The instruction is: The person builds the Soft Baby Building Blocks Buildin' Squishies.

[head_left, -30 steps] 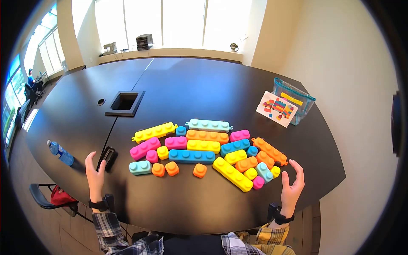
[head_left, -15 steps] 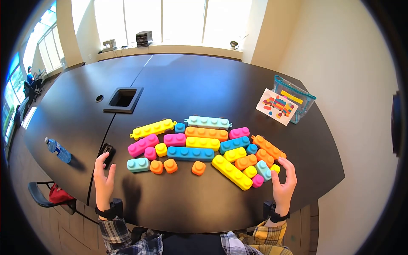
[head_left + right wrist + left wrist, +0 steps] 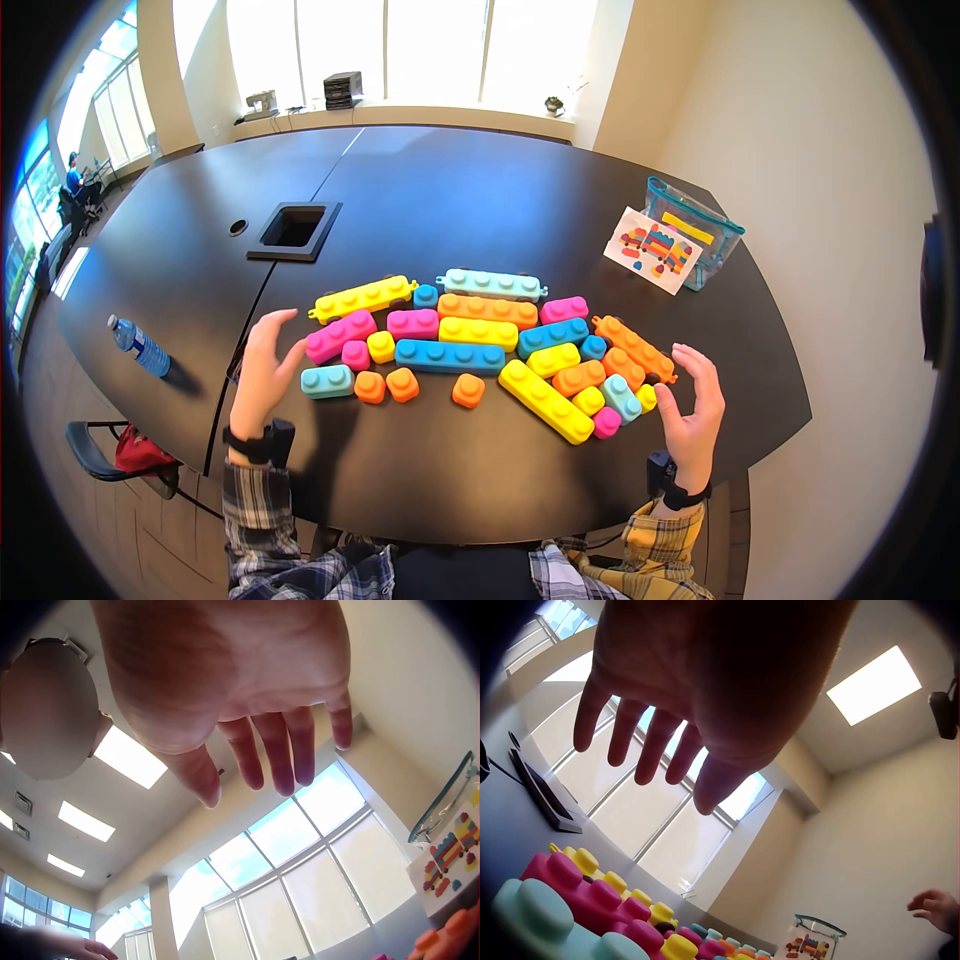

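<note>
Left hand (image 3: 262,375) and right hand (image 3: 698,412) held nothing, fingers relaxed. Blocks (image 3: 478,334) lay between the two, probably spread so each showed; card (image 3: 652,252) leaned on pouch (image 3: 714,250) beyond right fingers, likely for viewing.

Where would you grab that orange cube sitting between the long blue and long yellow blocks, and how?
Probably by its left and right walls, pinched from above and the near side. The orange cube stands stud up, with table showing to its left, right and front, leaving room for fingertips; the long blue block sits close behind it.
</note>
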`<state>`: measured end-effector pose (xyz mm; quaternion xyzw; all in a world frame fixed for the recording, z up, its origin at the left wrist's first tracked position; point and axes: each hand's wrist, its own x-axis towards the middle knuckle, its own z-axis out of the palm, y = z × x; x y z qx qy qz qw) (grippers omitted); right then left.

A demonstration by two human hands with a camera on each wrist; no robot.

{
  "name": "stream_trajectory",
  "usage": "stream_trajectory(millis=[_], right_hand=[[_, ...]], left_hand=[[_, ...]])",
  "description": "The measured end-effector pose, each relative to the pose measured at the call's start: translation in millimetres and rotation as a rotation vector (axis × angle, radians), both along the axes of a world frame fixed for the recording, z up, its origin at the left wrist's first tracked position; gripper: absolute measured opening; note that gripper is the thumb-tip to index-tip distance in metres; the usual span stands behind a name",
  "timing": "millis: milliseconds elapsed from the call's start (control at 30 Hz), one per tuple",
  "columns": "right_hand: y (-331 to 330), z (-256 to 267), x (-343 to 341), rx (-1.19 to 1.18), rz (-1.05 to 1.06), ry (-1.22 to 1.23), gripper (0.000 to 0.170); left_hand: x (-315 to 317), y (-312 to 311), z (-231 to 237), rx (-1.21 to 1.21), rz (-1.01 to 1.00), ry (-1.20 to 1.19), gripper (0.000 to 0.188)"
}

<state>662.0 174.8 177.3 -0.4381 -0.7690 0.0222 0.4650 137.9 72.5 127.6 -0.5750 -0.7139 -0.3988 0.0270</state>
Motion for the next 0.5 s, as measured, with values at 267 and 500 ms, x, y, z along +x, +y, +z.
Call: stream_trajectory(millis=[267,500], right_hand=[[-1,-27,-11,-0.084,0.062,-0.012,0.04],[-10,-44,-4,-0.169,0.047,0.043,0.037]], left_hand=[[-44,133,-48,-0.318,-0.153,0.227,0.049],[-42,167,-32,-0.682,-0.132,-0.092,0.058]])
